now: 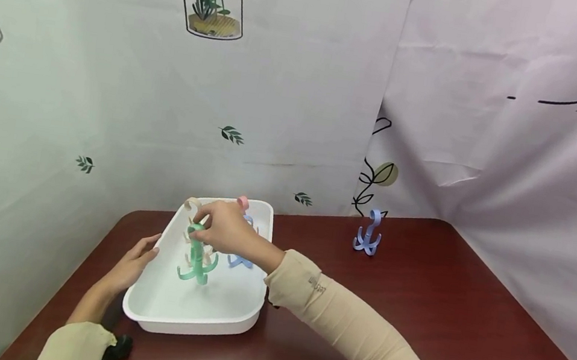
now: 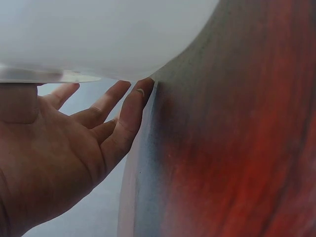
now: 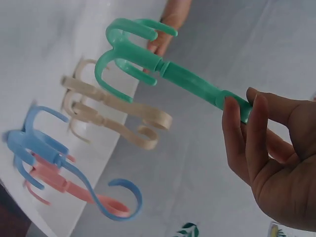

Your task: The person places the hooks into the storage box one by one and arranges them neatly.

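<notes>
My right hand (image 1: pixel 227 228) pinches a green multi-prong hanging hook (image 1: pixel 197 262) by its curved top end. The hook hangs prongs down over the white tray (image 1: pixel 131 309); in the right wrist view, the green hook (image 3: pixel 136 57) extends from the fingertips. My left hand (image 1: pixel 132 263) is at the tray's left rim. In the left wrist view, the fingers of the left hand (image 2: pixel 59 148) are spread and fairly straight, reaching the tray's outer wall (image 2: pixel 108 39), with part of the thumb hidden behind the rim.
Inside the tray are two beige hooks (image 3: pixel 116 106), a blue hook (image 3: pixel 42 145) and a pink hook (image 3: pixel 54 177). Another blue hook (image 1: pixel 367 234) stands on the dark red table (image 1: pixel 385 314), to the right. A printed curtain (image 1: pixel 301 84) hangs behind the table.
</notes>
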`<action>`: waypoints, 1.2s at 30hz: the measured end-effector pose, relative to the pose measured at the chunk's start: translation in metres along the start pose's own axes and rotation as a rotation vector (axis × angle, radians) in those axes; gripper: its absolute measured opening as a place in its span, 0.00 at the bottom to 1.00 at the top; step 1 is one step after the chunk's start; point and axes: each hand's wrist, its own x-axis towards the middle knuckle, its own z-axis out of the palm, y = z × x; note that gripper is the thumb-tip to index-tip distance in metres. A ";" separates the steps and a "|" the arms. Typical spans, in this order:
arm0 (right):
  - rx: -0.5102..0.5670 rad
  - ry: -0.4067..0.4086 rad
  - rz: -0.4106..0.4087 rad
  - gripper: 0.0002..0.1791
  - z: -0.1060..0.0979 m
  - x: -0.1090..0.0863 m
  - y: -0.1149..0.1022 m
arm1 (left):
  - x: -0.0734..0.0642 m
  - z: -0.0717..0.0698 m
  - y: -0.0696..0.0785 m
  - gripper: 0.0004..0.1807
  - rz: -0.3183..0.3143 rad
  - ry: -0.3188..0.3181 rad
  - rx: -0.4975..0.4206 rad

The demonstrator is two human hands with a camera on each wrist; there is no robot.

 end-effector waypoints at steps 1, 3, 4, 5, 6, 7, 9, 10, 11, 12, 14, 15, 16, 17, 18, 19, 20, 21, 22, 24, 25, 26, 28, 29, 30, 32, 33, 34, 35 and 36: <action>-0.001 -0.002 0.002 0.11 0.004 0.001 0.001 | 0.000 0.000 0.000 0.32 0.003 0.002 0.001; 0.010 -0.011 0.013 0.10 0.010 0.004 0.003 | 0.000 0.001 0.000 0.32 0.006 0.004 0.006; 0.021 -0.017 0.024 0.10 0.013 0.005 0.004 | 0.000 0.001 0.001 0.32 0.005 0.004 0.007; 0.022 -0.021 0.034 0.10 0.016 0.006 0.005 | 0.000 0.001 0.001 0.32 0.004 0.002 0.009; 0.026 -0.027 0.044 0.10 0.018 0.007 0.006 | 0.000 0.001 0.000 0.32 0.002 0.000 0.008; 0.025 -0.032 0.052 0.10 0.019 0.007 0.007 | 0.000 0.001 0.000 0.32 0.000 -0.002 0.009; 0.029 -0.039 0.065 0.11 0.022 0.008 0.009 | 0.001 0.001 0.001 0.31 -0.004 -0.004 0.007; 0.026 -0.039 0.068 0.11 0.024 0.008 0.010 | 0.001 0.001 0.001 0.31 -0.005 -0.004 0.006; 0.021 -0.039 0.070 0.11 0.025 0.008 0.011 | 0.001 0.001 0.001 0.31 -0.007 -0.005 0.005; 0.018 -0.040 0.072 0.11 0.026 0.009 0.012 | 0.001 0.001 0.001 0.31 -0.009 -0.004 0.003; 0.012 -0.034 0.076 0.11 0.028 0.010 0.013 | 0.001 0.001 0.001 0.31 -0.017 -0.005 0.003; 0.001 -0.032 0.076 0.11 0.029 0.010 0.014 | 0.001 0.001 0.002 0.31 -0.021 -0.005 0.003; -0.005 -0.032 0.077 0.11 0.030 0.011 0.015 | 0.001 0.001 0.002 0.31 -0.024 -0.006 0.002; -0.010 -0.029 0.078 0.12 0.031 0.011 0.016 | 0.001 0.001 0.002 0.31 -0.028 -0.007 0.000; -0.015 -0.026 0.079 0.12 0.032 0.012 0.017 | 0.001 0.001 0.003 0.31 -0.030 -0.007 -0.002; -0.020 -0.023 0.080 0.12 0.033 0.012 0.017 | 0.001 0.001 0.003 0.31 -0.032 -0.008 -0.002; -0.025 -0.022 0.080 0.12 0.033 0.012 0.018 | 0.001 0.001 0.003 0.31 -0.032 -0.008 -0.001; -0.025 -0.021 0.083 0.12 0.034 0.013 0.019 | 0.001 0.001 0.003 0.31 -0.032 -0.009 -0.001; -0.019 -0.019 0.085 0.13 0.035 0.013 0.019 | 0.001 0.001 0.004 0.31 -0.029 -0.010 -0.001; -0.017 -0.017 0.084 0.13 0.035 0.012 0.020 | 0.002 0.001 0.005 0.31 -0.024 -0.010 0.003; -0.017 -0.015 0.081 0.13 0.035 0.012 0.021 | 0.002 0.001 0.005 0.31 -0.021 -0.010 0.004; -0.013 -0.015 0.079 0.13 0.035 0.012 0.021 | 0.002 0.001 0.005 0.31 -0.019 -0.009 0.005; -0.016 -0.015 0.075 0.12 0.035 0.012 0.021 | 0.002 0.001 0.005 0.31 -0.014 -0.008 0.009; -0.019 -0.016 0.074 0.12 0.035 0.012 0.021 | 0.002 0.001 0.005 0.31 -0.013 -0.007 0.010; -0.023 -0.018 0.072 0.11 0.035 0.013 0.021 | 0.002 0.001 0.005 0.32 -0.012 -0.006 0.012; -0.017 -0.024 0.076 0.10 0.035 0.013 0.021 | 0.002 0.001 0.004 0.32 -0.012 -0.006 0.012; -0.019 -0.026 0.077 0.10 0.035 0.013 0.021 | 0.003 0.001 0.003 0.32 -0.012 -0.006 0.011; -0.024 -0.028 0.078 0.10 0.035 0.013 0.021 | 0.002 0.001 0.003 0.32 -0.013 -0.005 0.006; -0.026 -0.030 0.079 0.09 0.035 0.012 0.021 | 0.002 0.001 0.002 0.32 -0.015 -0.005 0.004; -0.032 -0.032 0.078 0.09 0.035 0.012 0.021 | 0.002 0.002 0.001 0.32 -0.018 -0.005 0.000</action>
